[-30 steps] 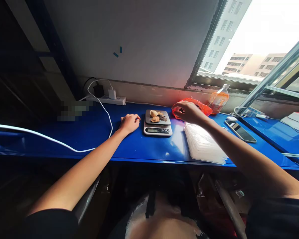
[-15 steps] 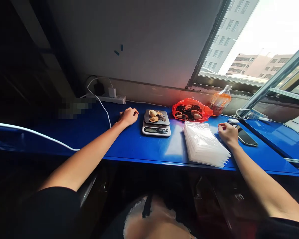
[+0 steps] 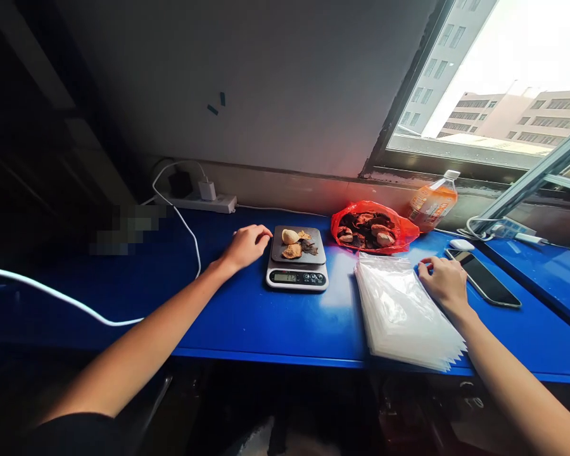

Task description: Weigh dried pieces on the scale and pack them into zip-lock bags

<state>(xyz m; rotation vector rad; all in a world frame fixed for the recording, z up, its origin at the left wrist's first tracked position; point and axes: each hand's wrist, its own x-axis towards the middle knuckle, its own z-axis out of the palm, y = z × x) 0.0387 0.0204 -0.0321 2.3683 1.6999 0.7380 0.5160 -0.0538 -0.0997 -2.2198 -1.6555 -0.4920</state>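
Note:
My left hand (image 3: 251, 246) rests on the blue table just left of a digital kitchen scale (image 3: 297, 281), fingers loosely bent and a little apart, holding nothing. On the scale's dark plate lie several dried pieces: a pale rounded one (image 3: 290, 236), a tan one (image 3: 292, 251) and dark shrivelled bits (image 3: 308, 246). Its display is lit, though the digits are hard to read. My right hand (image 3: 444, 280) lies loosely curled with a gap at thumb and forefinger, beside the stack of clear zip bags (image 3: 403, 316). Nothing shows in it.
Behind the bags, a red plastic bag (image 3: 411, 235) gapes with dark dried pieces inside. A bottle of orange drink (image 3: 434, 202) stands by the window. To the right lie a phone (image 3: 488, 278) and a white case (image 3: 462, 244). A power strip (image 3: 223, 202) and white cable (image 3: 190, 228) lie left.
The view has tipped and come closer to the table. My left hand's fingers have straightened somewhat towards the scale. My right hand stays beside the bags.

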